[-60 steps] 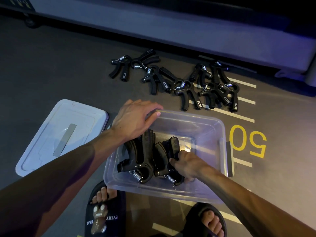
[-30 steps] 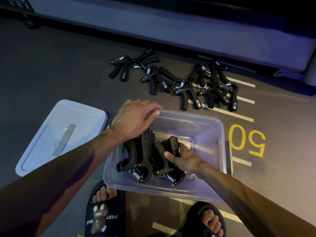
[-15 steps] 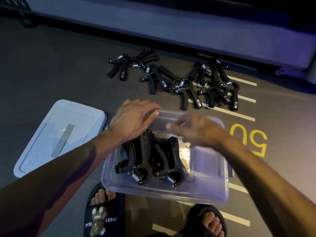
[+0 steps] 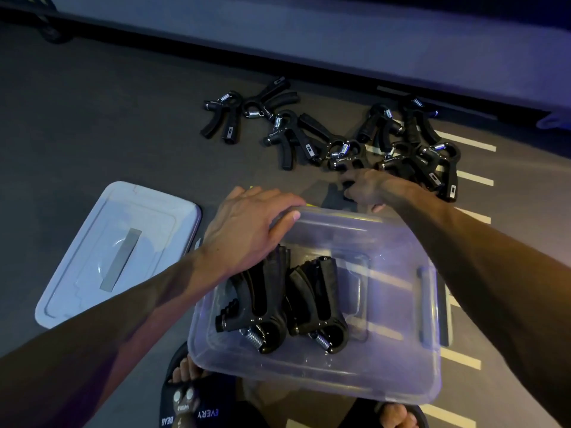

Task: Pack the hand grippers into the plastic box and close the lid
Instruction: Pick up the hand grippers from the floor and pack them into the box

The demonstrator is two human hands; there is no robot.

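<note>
Plastic box (image 4: pixel 321 370) on floor, lid (image 4: pixel 117 251) off at left. Two hand grippers (image 4: pixel 287 307) inside, right half free. Left hand (image 4: pixel 247 225) rests flat on far rim. Right hand (image 4: pixel 367 188) curled on floor gripper (image 4: pixel 343 156) — handles hidden.

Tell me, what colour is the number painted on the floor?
The number is yellow, what little of it shows behind the plastic box in the head view.

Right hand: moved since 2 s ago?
Yes. The right hand left the plastic box and reached forward past its far rim to the hand grippers on the floor.
</note>
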